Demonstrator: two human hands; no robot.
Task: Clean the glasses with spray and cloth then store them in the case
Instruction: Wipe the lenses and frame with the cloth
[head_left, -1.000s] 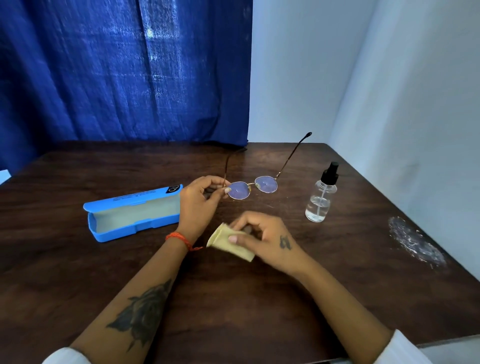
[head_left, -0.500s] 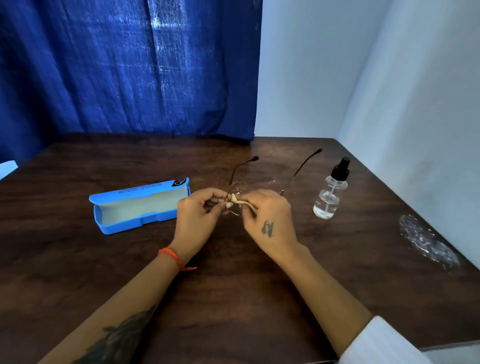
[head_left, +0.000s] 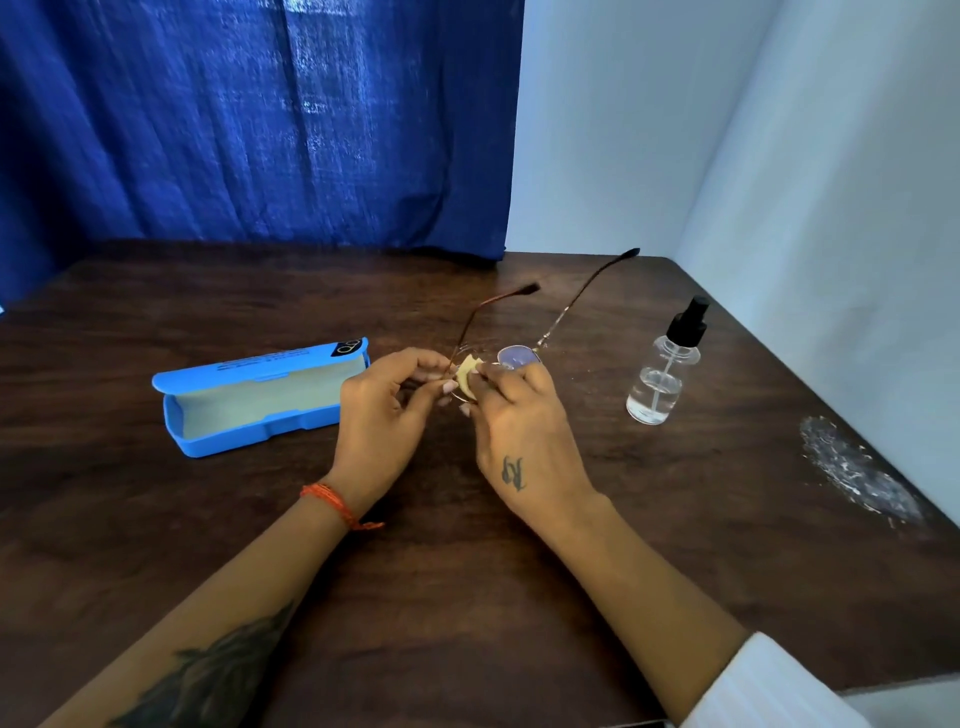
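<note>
Head view: the person's left hand (head_left: 382, 410) pinched the glasses (head_left: 514, 357) at the frame's left edge, fingers curled on it, holding them just above the desk (head_left: 467, 597). The right hand (head_left: 519, 431) pinched a small folded yellow cloth (head_left: 466, 375) and pressed it on the left lens; that lens was mostly hidden behind cloth and fingers. The other lens, bluish, showed clear just right of the cloth. Both temple arms were unfolded and pointed away from the person, tips raised.

The blue case (head_left: 260, 400) lay open on the desk, left of the left hand, pale lining showing, nothing visible inside. The spray bottle (head_left: 662, 364) stood upright to the right of the glasses, apart from both hands, black nozzle on, some clear liquid in it. A crumpled clear plastic wrap (head_left: 857, 473) lay near the desk's right edge. Blue curtain (head_left: 260, 119) behind the desk.
</note>
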